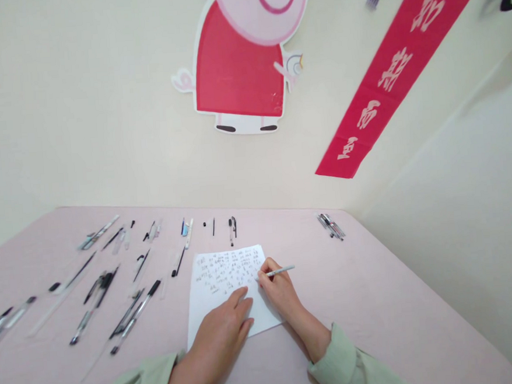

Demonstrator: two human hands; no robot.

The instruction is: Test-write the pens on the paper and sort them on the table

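A white sheet of paper [202, 304] lies on the pink tabletop, its upper half covered in rows of small dark handwriting. My right hand [279, 285] grips a slim light-coloured pen [281, 270], the tip down at the right side of the writing and the back end pointing right. Resting flat on the lower part of the sheet, my left hand [225, 324] has its fingers stretched toward the writing and holds nothing. The pen's tip is too small to tell whether it touches the paper.
Many pens and pen parts, such as a black-capped pen [135, 317], lie scattered to the left. A bundle of pens [331, 226] sits at the back right. Behind the pink table [378, 312] rises a wall with a cartoon pig cutout [238, 64] and a red banner [376, 96].
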